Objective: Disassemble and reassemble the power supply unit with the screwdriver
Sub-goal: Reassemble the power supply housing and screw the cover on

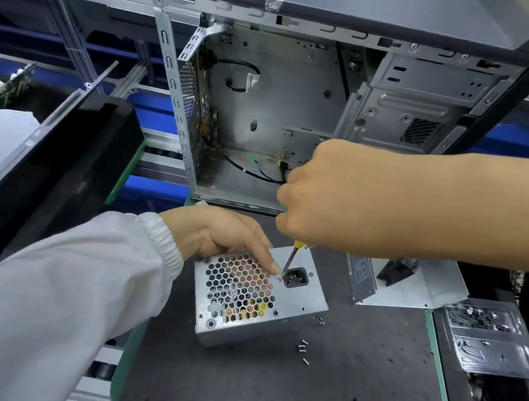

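A silver power supply unit (291, 308) with a honeycomb grille and a black power socket sits on the dark mat, tilted on one corner. My left hand (226, 234) grips its far left top edge, the index finger stretched over the grille beside the socket. Above it, my right hand (336, 194) is curled round the handle of a yellow-handled screwdriver (289, 259). The shaft points down, and its tip meets the unit's face just left of the socket, close to my left fingertip.
An open computer case (271, 104) stands behind the unit. Several loose screws (303, 348) lie on the mat (294, 395) right of the unit. A cover plate with a black part (409, 282) lies to the right, plastic bags (494, 337) beyond it. A black tray (64, 161) leans at left.
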{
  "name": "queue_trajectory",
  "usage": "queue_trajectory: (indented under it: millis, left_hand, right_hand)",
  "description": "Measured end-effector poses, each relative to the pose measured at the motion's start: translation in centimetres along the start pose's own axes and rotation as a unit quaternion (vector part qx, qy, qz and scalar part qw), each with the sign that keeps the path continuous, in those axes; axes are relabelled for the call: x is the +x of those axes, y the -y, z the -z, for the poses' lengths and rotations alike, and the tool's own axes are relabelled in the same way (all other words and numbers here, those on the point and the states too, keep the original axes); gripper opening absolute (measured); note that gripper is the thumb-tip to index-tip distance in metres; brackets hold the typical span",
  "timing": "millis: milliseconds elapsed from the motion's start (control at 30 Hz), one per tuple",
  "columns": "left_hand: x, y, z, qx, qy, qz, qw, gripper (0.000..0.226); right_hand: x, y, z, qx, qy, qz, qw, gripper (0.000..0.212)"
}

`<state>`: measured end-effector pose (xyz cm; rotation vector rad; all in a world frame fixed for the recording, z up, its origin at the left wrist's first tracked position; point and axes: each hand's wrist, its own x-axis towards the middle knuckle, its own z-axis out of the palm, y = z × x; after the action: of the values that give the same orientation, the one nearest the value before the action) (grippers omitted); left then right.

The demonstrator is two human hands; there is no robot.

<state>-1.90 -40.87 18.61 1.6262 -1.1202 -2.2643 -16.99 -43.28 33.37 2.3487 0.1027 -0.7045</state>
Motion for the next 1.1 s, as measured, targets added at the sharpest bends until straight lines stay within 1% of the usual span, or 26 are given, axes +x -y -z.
queue_trajectory:
  millis: [33,67,100,133,200,233,267,300,333,400,467,500,567,633,667,733,833,967,1100]
  left_hand:
    - [0.0,0.0,0.0,0.004,-0.004,0.000,1.000,0.051]
    - [0.1,0.1,0.0,0.005,-0.003,0.000,1.000,0.065]
    - [0.2,0.1,0.0,0.006,-0.008,-0.002,1.000,0.066]
    - [0.2,0.2,0.0,0.007,-0.015,-0.008,1.000,0.055]
    - [0.1,0.1,0.1,0.004,-0.001,-0.014,1.000,0.024]
    - [0.1,0.1,0.2,0.014,0.014,-0.016,1.000,0.016]
    - [0.1,0.1,0.3,0.036,0.024,-0.018,0.999,0.015]
    - [0.3,-0.2,0.3,0.066,0.023,-0.027,0.997,0.019]
    - [0.5,-0.4,0.3,0.092,0.005,-0.050,0.995,0.027]
    - [1.1,-1.2,-0.1,0.093,-0.029,-0.099,0.990,0.037]
    - [1.8,-1.9,-0.7,0.088,-0.007,-0.123,0.988,0.031]
    - [2.2,-2.0,-0.9,0.086,0.012,-0.122,0.989,0.025]
    - [2.9,-2.0,-1.3,0.055,0.045,-0.096,0.993,0.020]
    - [3.4,-1.9,-1.3,0.023,0.067,-0.075,0.995,0.021]
    - [3.4,-1.8,-1.3,0.015,0.071,-0.071,0.995,0.025]
    - [3.5,-1.7,-1.5,0.001,0.073,-0.066,0.995,0.030]
    - [3.7,-1.7,-1.7,-0.013,0.065,-0.075,0.995,0.024]
    - [3.8,-1.8,-1.6,-0.002,0.043,-0.078,0.996,0.013]
    - [3.9,-1.9,-1.7,0.005,0.038,-0.079,0.996,0.012]
  right_hand:
    - [0.0,0.0,0.3,-0.004,0.002,-0.003,1.000,0.016]
    - [0.2,0.0,0.7,-0.006,0.002,0.000,1.000,0.029]
    - [0.3,-0.1,0.7,0.004,0.003,0.002,1.000,0.039]
    - [0.5,-0.2,0.9,0.026,0.008,0.000,1.000,0.045]
    - [0.5,-0.1,0.9,0.071,0.004,-0.021,0.997,0.048]
    - [0.2,-0.1,0.9,0.086,0.006,-0.042,0.995,0.049]
    - [-0.4,-0.1,0.7,0.093,0.010,-0.067,0.993,0.050]
    - [-1.2,-0.1,0.3,0.100,0.018,-0.097,0.990,0.049]
    - [-2.3,-0.2,-0.1,0.110,0.032,-0.128,0.985,0.045]
    - [-4.6,-0.4,-1.1,0.131,0.061,-0.174,0.974,0.036]
    - [-6.1,-0.5,-1.8,0.169,0.101,-0.193,0.961,0.039]
    - [-6.4,-0.4,-2.0,0.196,0.112,-0.197,0.954,0.038]
    - [-6.6,-0.1,-2.4,0.251,0.111,-0.192,0.942,0.038]
    - [-6.4,0.1,-2.7,0.291,0.104,-0.183,0.933,0.039]
    - [-6.3,0.2,-2.9,0.300,0.103,-0.178,0.932,0.039]
    - [-6.0,0.1,-3.0,0.304,0.104,-0.170,0.932,0.041]
    - [-5.7,0.2,-3.3,0.285,0.101,-0.166,0.939,0.044]
    - [-5.6,0.2,-3.8,0.264,0.090,-0.156,0.947,0.046]
    - [-5.7,0.2,-4.1,0.269,0.080,-0.156,0.947,0.047]
